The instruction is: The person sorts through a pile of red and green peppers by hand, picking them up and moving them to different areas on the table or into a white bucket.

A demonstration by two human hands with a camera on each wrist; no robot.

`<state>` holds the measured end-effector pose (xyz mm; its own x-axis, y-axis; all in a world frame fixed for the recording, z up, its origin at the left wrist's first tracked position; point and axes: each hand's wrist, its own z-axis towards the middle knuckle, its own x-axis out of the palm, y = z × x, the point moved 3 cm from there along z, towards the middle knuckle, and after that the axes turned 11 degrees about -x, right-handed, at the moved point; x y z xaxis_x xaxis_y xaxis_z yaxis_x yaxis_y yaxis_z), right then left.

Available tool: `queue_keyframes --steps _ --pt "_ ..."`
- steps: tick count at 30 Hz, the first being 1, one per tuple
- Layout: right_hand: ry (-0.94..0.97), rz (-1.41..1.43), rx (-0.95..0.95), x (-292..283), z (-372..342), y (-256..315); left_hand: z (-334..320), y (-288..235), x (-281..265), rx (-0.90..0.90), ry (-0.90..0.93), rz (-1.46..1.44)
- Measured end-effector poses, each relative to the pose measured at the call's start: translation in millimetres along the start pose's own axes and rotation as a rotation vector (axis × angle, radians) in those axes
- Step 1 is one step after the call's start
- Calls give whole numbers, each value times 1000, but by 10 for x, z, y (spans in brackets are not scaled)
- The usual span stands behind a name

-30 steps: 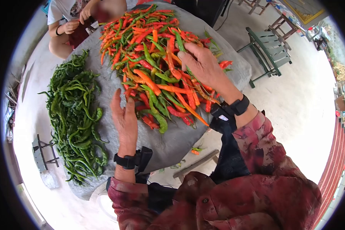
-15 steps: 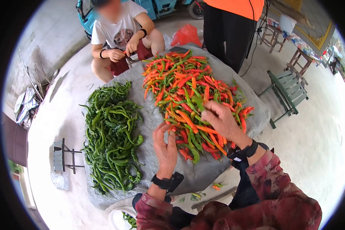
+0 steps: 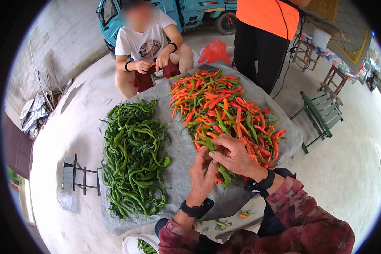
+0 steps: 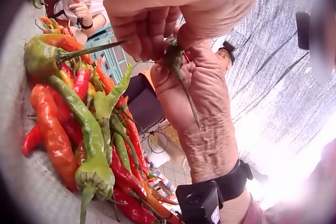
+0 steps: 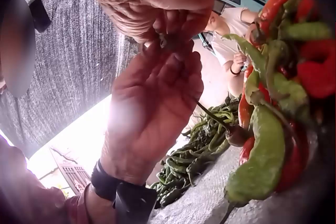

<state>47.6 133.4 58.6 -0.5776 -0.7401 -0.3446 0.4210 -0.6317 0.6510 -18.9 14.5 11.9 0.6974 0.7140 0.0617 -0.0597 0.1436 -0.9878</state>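
Note:
Both hands meet over the near end of a heap of red, orange and green chili peppers (image 3: 216,99). Between them is a green chili pepper (image 3: 210,144), its thin stem hanging down in the left wrist view. My left hand (image 3: 201,174) pinches it with curled fingers. From the other side my right hand (image 3: 238,158) grips it between thumb and fingers. Much of this pepper is hidden by the fingers. Just below the hands lies another green pepper (image 3: 225,177). In the right wrist view a plump green pepper (image 5: 257,161) rests on the sheet beside red ones.
A long pile of green peppers (image 3: 133,156) lies to the left on the grey sheet (image 3: 180,163). A white bucket (image 3: 128,242) with green peppers stands at the near edge. Across sits a person (image 3: 146,40); another stands in orange (image 3: 262,19). A green chair (image 3: 321,112) is right.
The head view has tilted up and shifted left. My right hand has come back from the heap with a green pepper and joined the left hand, which has moved in beside it.

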Motion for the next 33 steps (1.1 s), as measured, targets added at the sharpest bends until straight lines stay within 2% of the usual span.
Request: queue_keyframes --steps 2,6,10,12,13,15,16,17,18,21,23,25,27,30,32,33 --pt "7 18 61 -2 -5 -24 6 21 -6 -3 5 13" --pt "57 -50 9 -2 14 29 -4 -20 -9 -7 79 106" --pt "57 -44 -13 -32 -13 -1 11 -13 -2 -17 38 108" --pt "44 -44 -32 -86 -16 -6 10 -74 -9 55 57 320" --pt "-27 -66 -19 -160 -4 -9 11 -54 -16 53 58 320" --pt "-98 -85 -2 -322 10 -68 8 25 -28 -22 86 227" --pt "-167 -71 82 -450 0 -147 2 21 -19 -27 88 228" --pt "-239 -59 167 -583 -17 -227 0 6 -13 -70 90 27" --pt "-243 -61 174 -696 -34 -282 -1 -8 -1 -114 91 -175" --pt "-347 -131 258 -1028 -105 -512 16 -86 -19 -168 18 -258" --pt "-397 -209 251 -1236 -241 -666 58 28 -85 -177 48 -211" --pt "-431 -264 285 -1421 -324 -787 87 -3 -57 -299 -80 -584" --pt "-471 -322 307 -1570 -403 -877 94 -7 -90 -319 -83 -605" --pt "-557 -184 399 -1759 -499 -1043 94 113 -164 -297 -45 -453" --pt "-455 -258 404 -1812 -568 -1199 93 140 -132 -285 -37 -405" --pt "-463 -262 411 -1826 -583 -1206 87 151 -101 -292 -28 -401"
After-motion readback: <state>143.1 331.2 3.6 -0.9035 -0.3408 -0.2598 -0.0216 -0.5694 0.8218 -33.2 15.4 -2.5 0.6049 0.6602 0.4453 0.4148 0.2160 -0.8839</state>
